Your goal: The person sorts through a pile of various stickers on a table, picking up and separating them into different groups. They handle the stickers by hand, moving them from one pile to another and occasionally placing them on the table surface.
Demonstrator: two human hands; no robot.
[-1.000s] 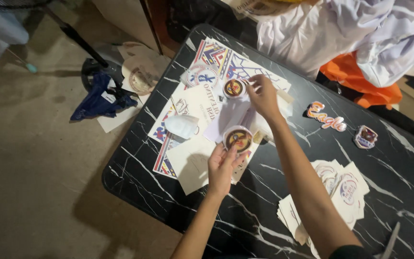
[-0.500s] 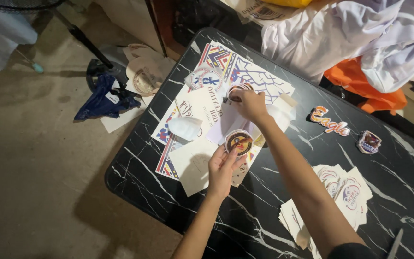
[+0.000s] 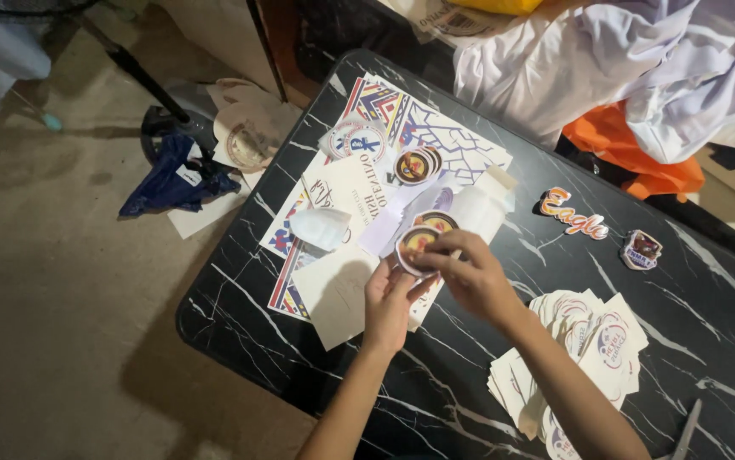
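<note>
The tabletop [image 3: 640, 341] is black, veined in white. The round sticker [image 3: 416, 243] seems brown and orange, rimmed white.

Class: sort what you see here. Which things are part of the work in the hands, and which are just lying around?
In the work:
round sticker
left hand
right hand
printed sheets

Lying about:
pile of cut stickers
word-shaped sticker
orange cloth
blue cloth

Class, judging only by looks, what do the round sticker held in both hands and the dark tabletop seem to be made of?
Round brown-and-orange sticker: probably printed paper or vinyl, since it is thin, flat and white-edged. Black white-veined tabletop: marble-look surface, slightly glossy; real stone or laminate cannot be told.
</note>
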